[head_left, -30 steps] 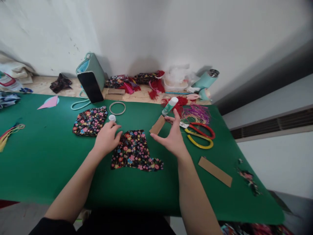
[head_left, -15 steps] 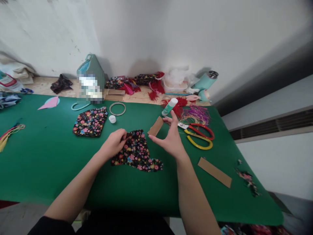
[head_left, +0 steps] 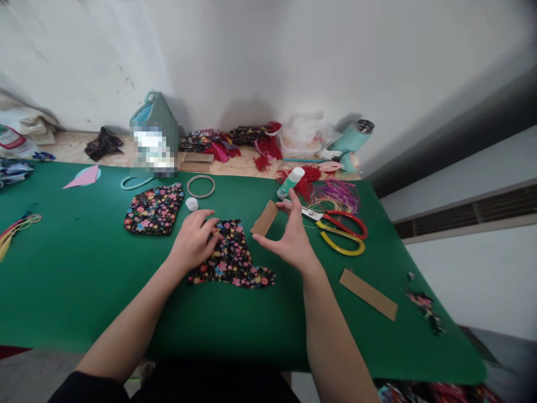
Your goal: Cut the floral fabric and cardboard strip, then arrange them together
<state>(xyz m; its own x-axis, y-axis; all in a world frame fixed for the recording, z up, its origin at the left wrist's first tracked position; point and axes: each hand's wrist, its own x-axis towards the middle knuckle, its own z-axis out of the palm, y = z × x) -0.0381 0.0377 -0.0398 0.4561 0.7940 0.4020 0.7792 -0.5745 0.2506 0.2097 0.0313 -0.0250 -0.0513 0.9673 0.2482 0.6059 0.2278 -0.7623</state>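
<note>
My left hand [head_left: 193,242] lies flat on the upper left corner of a black floral fabric piece [head_left: 235,258] on the green table cover [head_left: 84,268]. My right hand [head_left: 291,238] holds a small brown cardboard strip [head_left: 264,218] by its edge, tilted just above the fabric's upper right. A white cap [head_left: 192,204] sits just beyond my left hand. A green and white glue stick [head_left: 290,182] stands uncapped behind my right hand.
A second floral fabric piece [head_left: 154,209] and a metal ring [head_left: 201,186] lie at the left rear. Red and yellow scissors [head_left: 339,228] and purple threads [head_left: 335,195] lie to the right. Another cardboard strip [head_left: 368,294] sits near the right front. A teal bag [head_left: 155,120] stands at the back.
My left hand left the white cap and came down onto the floral fabric, which shifted slightly. My right hand drifted a little left with the cardboard strip.
</note>
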